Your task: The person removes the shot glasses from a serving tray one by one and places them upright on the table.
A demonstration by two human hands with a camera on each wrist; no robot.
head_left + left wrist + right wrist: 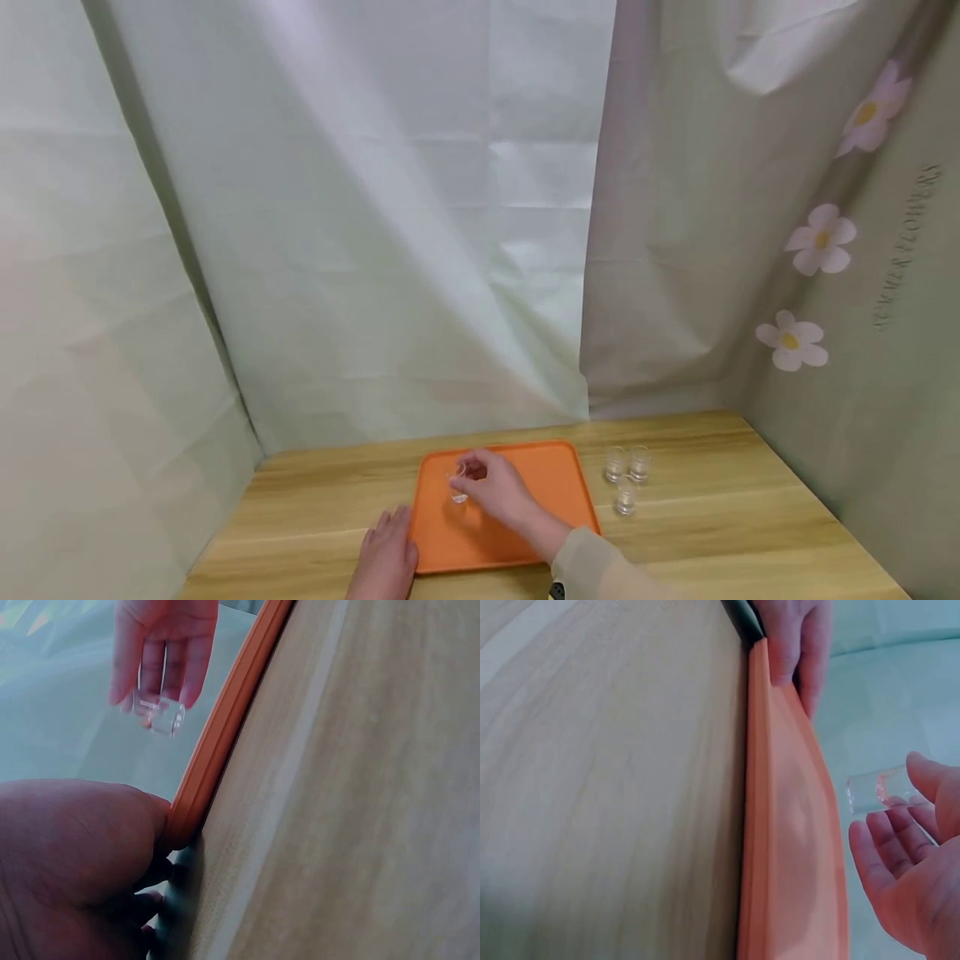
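My right hand (498, 490) pinches a small clear shot glass (459, 496) between thumb and fingers, over the left part of an orange rectangular tray (536, 512). In the right wrist view the glass (864, 795) is held above the tray surface, its thick base turned toward the tray. My left hand (386, 552) rests on the table at the tray's left side, fingers extended forward. Its thumb lies against the tray rim (217, 742) in the left wrist view.
Three more clear shot glasses stand right of the tray: two at the back, left glass (615, 467) and right glass (640, 464), and a nearer glass (626, 500). The wooden table (712, 517) is bounded by pale hanging cloth (375, 250) behind and at both sides.
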